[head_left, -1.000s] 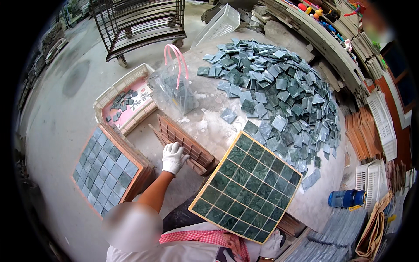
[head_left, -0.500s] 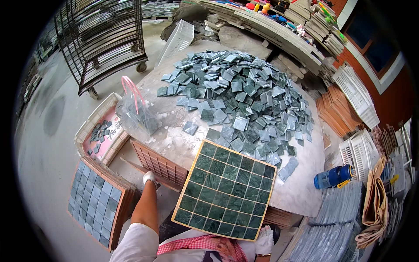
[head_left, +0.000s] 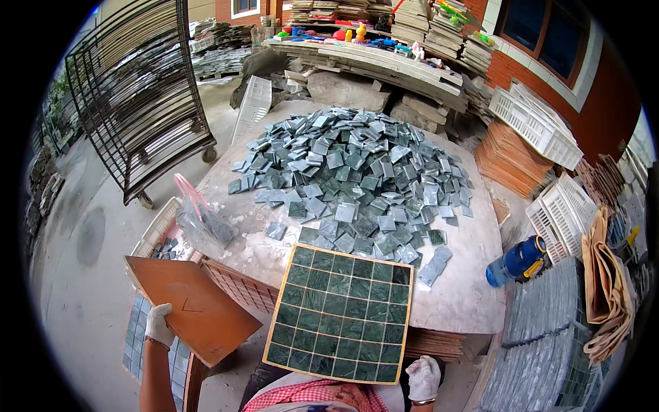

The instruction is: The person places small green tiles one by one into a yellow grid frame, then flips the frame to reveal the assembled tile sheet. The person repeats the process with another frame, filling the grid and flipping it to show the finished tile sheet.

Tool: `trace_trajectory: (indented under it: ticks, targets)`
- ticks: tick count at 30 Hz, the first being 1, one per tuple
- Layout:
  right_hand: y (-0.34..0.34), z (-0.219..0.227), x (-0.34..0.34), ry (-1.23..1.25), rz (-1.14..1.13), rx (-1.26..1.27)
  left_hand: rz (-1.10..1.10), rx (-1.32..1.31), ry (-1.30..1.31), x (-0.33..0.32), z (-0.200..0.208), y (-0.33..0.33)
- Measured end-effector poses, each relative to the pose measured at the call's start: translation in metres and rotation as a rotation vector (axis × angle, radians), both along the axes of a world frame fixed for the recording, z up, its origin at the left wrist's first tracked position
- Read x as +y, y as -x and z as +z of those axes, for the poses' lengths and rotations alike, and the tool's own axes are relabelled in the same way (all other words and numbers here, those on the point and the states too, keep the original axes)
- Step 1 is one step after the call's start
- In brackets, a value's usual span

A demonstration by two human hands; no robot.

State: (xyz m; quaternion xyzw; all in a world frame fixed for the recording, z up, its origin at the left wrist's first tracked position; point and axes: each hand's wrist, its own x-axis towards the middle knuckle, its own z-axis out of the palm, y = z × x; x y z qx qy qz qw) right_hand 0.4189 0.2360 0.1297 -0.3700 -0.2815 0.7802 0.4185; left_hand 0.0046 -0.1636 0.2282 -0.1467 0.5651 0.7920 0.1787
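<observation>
My left hand (head_left: 160,325), in a white glove, grips the lower left edge of a flat reddish-brown board (head_left: 195,309), which is held tilted. Its plain face, with a dark pen mark, faces me. On my lap rests a square tray (head_left: 268,347) filled with rows of dark green stone tiles (head_left: 340,309). Beside its lower right corner is my gloved right hand (head_left: 423,379). Its fingers are curled in; whether anything is inside them cannot be seen. A brown grid tray (head_left: 241,283) leans against the worktable just beyond the board.
Loose grey-green tiles (head_left: 357,165) lie heaped on the worktable (head_left: 460,302). A clear bag with pink handles (head_left: 206,223) stands at its left. Tile-filled trays (head_left: 139,323) are stacked beside my left arm. A blue bottle (head_left: 516,261) and stacked tile sheets (head_left: 532,336) are on the right.
My left hand has gone from beside the grid tray to the lower left, and the brown board is now raised in it. The view has tilted up. My right hand stays by the tray's corner.
</observation>
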Motion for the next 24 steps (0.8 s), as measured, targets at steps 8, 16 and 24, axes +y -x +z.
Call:
trace_trajectory:
  ticks: [8, 16, 24]
  targets:
    - [0.083, 0.059, 0.007, -0.352, 0.291, -0.241, 0.166, 0.268, 0.006, -0.147, 0.081, -0.105]
    - [0.145, 0.088, -0.056, -0.016, 1.073, 0.228, -0.137, 0.357, -0.253, -0.032, 0.085, -0.099]
    - [0.076, 0.098, -0.056, -0.728, 0.593, -0.79, -0.603, 0.441, 0.44, 0.068, -0.007, -0.051]
